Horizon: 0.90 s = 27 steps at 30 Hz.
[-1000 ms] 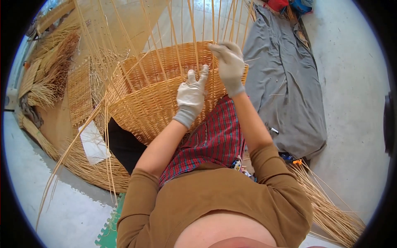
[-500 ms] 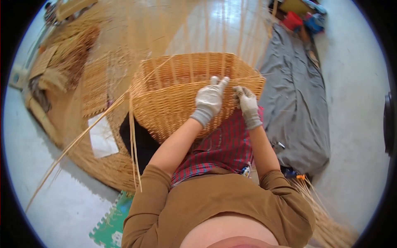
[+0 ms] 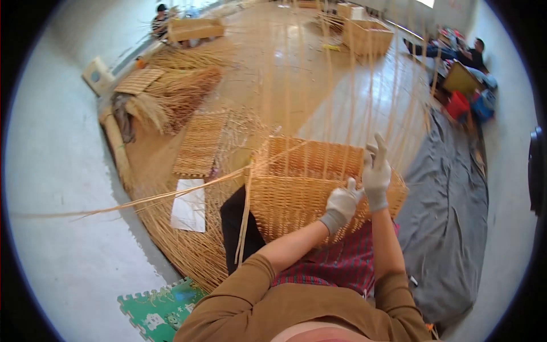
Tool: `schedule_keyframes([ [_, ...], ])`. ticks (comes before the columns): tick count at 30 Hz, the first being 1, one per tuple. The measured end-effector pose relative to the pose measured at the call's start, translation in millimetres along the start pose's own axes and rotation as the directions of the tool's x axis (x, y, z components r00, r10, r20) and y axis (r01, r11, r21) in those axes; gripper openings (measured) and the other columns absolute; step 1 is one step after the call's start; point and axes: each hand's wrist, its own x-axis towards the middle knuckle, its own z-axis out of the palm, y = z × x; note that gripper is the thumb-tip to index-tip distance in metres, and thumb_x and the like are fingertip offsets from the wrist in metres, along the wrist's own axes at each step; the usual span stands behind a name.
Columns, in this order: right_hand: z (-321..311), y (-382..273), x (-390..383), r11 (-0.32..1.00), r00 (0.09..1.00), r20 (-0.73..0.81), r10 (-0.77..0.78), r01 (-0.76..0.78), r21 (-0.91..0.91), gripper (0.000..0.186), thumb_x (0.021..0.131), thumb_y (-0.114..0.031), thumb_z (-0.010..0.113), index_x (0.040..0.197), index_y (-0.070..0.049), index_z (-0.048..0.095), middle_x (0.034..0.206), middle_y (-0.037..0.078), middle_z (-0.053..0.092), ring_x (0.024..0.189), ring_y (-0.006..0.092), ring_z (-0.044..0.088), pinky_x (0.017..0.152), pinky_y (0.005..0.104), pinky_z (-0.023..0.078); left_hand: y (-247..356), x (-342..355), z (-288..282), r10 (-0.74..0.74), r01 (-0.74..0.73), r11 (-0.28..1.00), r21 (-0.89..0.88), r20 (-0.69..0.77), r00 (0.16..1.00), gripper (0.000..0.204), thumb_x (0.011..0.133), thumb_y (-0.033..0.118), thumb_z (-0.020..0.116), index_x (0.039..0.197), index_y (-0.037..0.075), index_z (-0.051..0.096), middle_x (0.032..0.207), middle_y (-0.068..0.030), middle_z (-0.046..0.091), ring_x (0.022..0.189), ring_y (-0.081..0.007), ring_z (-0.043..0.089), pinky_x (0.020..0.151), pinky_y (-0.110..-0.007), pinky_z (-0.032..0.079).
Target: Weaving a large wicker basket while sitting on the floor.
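A half-woven wicker basket (image 3: 290, 205) rests on my lap, with thin upright stakes (image 3: 350, 85) rising from its walls. My left hand (image 3: 341, 206), in a pale work glove, is closed on the front rim toward the right. Just beyond it, my gloved right hand (image 3: 376, 175) is raised at the right end of the basket, its fingers stretched upward beside the stakes. Whether a thin strand lies between those fingers is too small to tell. Long loose weaving strands (image 3: 171, 194) stick out from the basket's left corner, and others hang down there.
Wicker bundles (image 3: 188, 97) and a woven panel (image 3: 200, 143) lie left, beside white paper (image 3: 188, 206). Grey cloth (image 3: 447, 228) covers the floor at right. Farther off are a large basket (image 3: 367, 40), a red bucket (image 3: 457, 106) and two people (image 3: 160, 23) (image 3: 473, 56).
The view has tilted up, showing more of the room. My right hand has risen from the front rim to the stakes, fingers extending. My left hand's fingers, stretched before, are now bent at the rim.
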Motion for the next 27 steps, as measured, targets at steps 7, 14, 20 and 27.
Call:
schedule_keyframes([
  [7,97.2,21.7,-102.4,0.774,0.925,0.380,0.007,-0.246,0.584,0.043,0.102,-0.001,0.054,0.144,0.002,0.048,0.138,0.016,0.059,0.129,0.0244,0.057,0.111,0.0391,0.045,-116.3,-123.1,-12.5,-0.396,0.052,0.867,-0.496,-0.623,0.675,0.031,0.086,0.009,0.072,0.116,0.013,0.069,0.129,-0.0151,0.061,0.114,-0.0335,0.061,0.095,-0.043,0.051],
  [14,276.6,2.3,-60.0,0.979,0.994,0.061,-0.089,0.098,-0.178,0.058,0.092,-0.014,0.070,0.144,-0.001,0.048,0.136,0.021,0.059,0.121,0.0302,0.063,0.094,0.0403,0.054,-204.4,-159.0,-23.0,-0.567,0.312,0.816,-0.487,-0.567,0.598,0.050,0.091,0.017,0.068,0.139,0.018,0.053,0.134,-0.0125,0.059,0.117,-0.0355,0.060,0.095,-0.045,0.050],
  [20,302.3,98.5,29.2,0.775,0.728,0.474,0.496,-0.617,0.136,0.041,0.082,-0.022,0.077,0.117,-0.005,0.063,0.123,0.028,0.065,0.093,0.0365,0.069,0.072,0.0469,0.054,-199.9,-134.3,-23.3,-0.471,0.232,0.867,-0.441,-0.572,0.672,0.057,0.091,0.012,0.065,0.145,0.020,0.047,0.135,-0.0097,0.060,0.098,-0.0357,0.069,0.077,-0.044,0.057],
  [27,281.8,19.5,17.4,0.676,0.394,0.915,-0.091,0.699,-0.234,0.018,0.084,-0.023,0.072,0.089,-0.006,0.073,0.086,0.015,0.073,0.079,0.0331,0.069,0.072,0.0466,0.055,-227.7,-164.8,-37.3,-0.522,0.317,0.832,-0.456,-0.450,0.725,0.058,0.089,0.009,0.065,0.143,0.020,0.048,0.129,-0.0121,0.061,0.104,-0.0363,0.065,0.082,-0.043,0.055],
])
